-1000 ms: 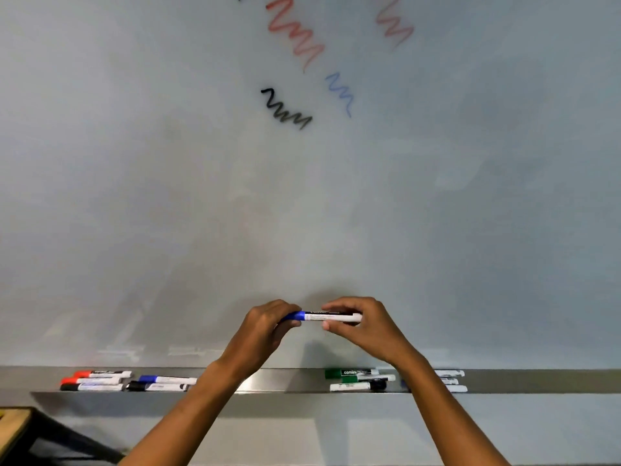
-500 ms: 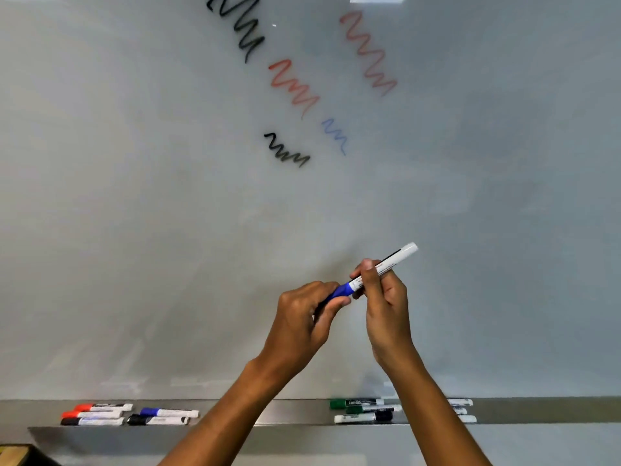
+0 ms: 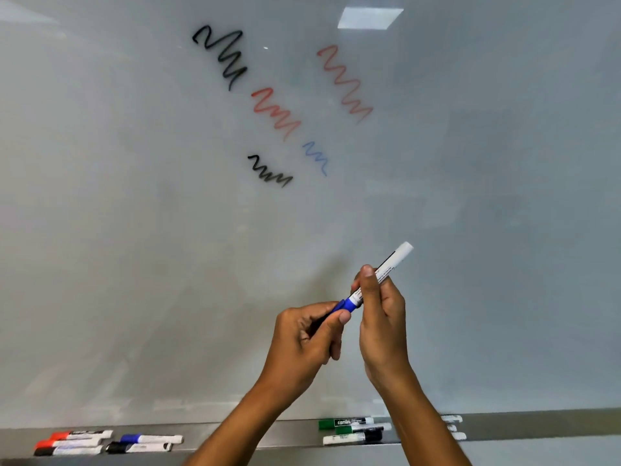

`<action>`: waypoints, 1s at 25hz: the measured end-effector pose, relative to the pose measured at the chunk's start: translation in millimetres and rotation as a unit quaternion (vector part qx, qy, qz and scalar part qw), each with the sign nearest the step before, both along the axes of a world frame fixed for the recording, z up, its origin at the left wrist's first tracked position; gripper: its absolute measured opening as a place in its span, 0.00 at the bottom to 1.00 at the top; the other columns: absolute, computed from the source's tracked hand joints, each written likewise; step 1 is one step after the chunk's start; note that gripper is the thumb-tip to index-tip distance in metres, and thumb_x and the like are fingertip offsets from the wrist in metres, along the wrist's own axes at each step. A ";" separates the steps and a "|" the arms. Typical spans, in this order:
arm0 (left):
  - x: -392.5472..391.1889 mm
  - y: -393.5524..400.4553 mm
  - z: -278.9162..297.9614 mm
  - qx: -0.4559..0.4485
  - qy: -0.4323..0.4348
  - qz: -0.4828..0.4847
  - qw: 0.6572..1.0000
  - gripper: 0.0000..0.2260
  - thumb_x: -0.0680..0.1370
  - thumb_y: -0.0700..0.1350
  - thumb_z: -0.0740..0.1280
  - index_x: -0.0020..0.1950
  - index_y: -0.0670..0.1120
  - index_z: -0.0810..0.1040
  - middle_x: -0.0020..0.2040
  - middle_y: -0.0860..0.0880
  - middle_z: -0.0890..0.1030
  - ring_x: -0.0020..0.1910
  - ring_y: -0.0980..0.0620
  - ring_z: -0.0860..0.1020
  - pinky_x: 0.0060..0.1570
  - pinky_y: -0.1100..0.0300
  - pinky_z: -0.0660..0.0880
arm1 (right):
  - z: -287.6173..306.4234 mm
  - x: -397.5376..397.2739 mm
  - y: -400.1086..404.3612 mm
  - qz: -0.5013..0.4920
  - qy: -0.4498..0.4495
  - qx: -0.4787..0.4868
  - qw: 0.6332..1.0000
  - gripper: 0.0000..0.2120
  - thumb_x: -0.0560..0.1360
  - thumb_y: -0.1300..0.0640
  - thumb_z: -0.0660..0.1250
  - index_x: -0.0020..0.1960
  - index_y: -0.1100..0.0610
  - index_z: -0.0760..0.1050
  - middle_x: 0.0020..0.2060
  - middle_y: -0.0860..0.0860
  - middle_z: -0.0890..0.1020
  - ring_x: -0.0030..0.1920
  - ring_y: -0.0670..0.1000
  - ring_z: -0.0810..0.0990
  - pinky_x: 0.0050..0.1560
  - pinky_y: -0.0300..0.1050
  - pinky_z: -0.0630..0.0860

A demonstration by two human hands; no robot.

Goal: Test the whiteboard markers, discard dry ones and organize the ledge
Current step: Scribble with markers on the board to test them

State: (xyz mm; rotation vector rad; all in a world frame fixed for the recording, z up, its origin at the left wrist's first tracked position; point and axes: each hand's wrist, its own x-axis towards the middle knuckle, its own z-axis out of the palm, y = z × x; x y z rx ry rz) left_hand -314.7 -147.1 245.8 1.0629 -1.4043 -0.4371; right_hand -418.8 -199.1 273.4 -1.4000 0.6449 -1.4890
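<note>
A blue-capped white marker (image 3: 386, 269) is held tilted in front of the whiteboard (image 3: 134, 230), its white end up and to the right. My right hand (image 3: 381, 317) grips its barrel. My left hand (image 3: 307, 338) pinches the blue cap (image 3: 344, 306) at the lower end. The metal ledge (image 3: 537, 427) runs along the bottom. On its left lie red, black and blue markers (image 3: 100, 443). Near the middle lie green and black markers (image 3: 351, 430), and more white ends (image 3: 453, 427) show behind my right forearm.
The whiteboard carries several test squiggles: two black (image 3: 221, 55), two red (image 3: 346, 82) and a faint blue one (image 3: 316, 158). A ceiling light is reflected at the top right (image 3: 369, 17).
My hands rose with the marker from just above the ledge, and it went from level to tilted. In the last half second they barely moved. The view tipped upward, showing more squiggles.
</note>
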 end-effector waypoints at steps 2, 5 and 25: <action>-4.4 0.2 -4.2 -0.047 -0.075 0.074 0.993 0.11 0.81 0.51 0.65 0.47 0.48 0.85 0.29 0.52 0.77 0.28 0.51 0.74 0.30 0.55 0.71 | -0.8 3.3 1.8 -0.009 -0.015 0.029 0.999 0.18 0.77 0.43 0.57 0.39 0.57 0.71 0.26 0.42 0.72 0.30 0.39 0.72 0.35 0.31 0.72; -8.6 -3.4 -8.7 -0.117 -0.166 0.175 0.963 0.11 0.80 0.50 0.67 0.54 0.46 0.84 0.34 0.55 0.79 0.32 0.55 0.76 0.32 0.63 0.73 | -3.1 8.4 2.9 -0.037 -0.030 0.061 0.997 0.17 0.80 0.47 0.57 0.40 0.56 0.72 0.29 0.46 0.72 0.29 0.39 0.73 0.34 0.30 0.72; 5.2 -14.1 15.9 -0.114 -0.035 0.217 0.969 0.08 0.77 0.50 0.68 0.47 0.47 0.84 0.40 0.53 0.84 0.39 0.55 0.82 0.40 0.59 0.79 | 64.5 -50.8 -50.3 -0.025 -0.112 -0.109 0.987 0.09 0.74 0.48 0.70 0.50 0.50 0.83 0.43 0.48 0.83 0.42 0.46 0.79 0.50 0.43 0.75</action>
